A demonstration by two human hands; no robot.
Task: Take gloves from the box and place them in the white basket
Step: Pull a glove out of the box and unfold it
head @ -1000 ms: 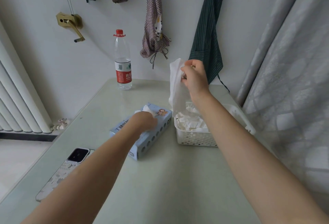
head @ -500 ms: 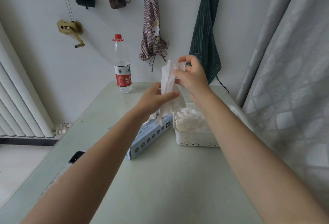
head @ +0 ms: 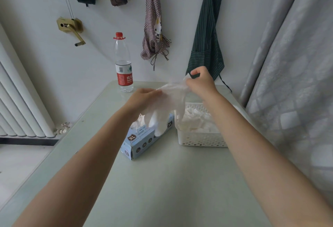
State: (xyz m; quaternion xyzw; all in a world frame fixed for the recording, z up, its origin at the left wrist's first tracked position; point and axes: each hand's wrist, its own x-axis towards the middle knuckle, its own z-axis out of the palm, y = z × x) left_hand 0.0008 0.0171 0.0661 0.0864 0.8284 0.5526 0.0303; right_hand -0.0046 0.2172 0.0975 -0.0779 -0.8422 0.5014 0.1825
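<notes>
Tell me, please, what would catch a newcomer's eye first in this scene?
Two bare arms meet mid-frame: the left hand and right hand stretch a white glove above the blue glove box. Right of the box stands the white basket, already holding gloves.

- The box (head: 147,139) lies on the table (head: 162,190) about mid-width, toward the far edge.
- The basket (head: 200,137) stands just right of the box, close beside it, near the table's right edge.
- Gloves (head: 196,122) lie piled in the basket.
- The bottle (head: 124,64) stands upright at the far edge, behind the box and to its left.
- My left hand (head: 142,100) is above the box; my right hand (head: 201,82) is above the basket's far side.
- Between my hands I hold a glove (head: 173,100), which hangs over the box's right end and the basket's left rim.
- Two aprons (head: 156,28) hang on the wall behind the table.
</notes>
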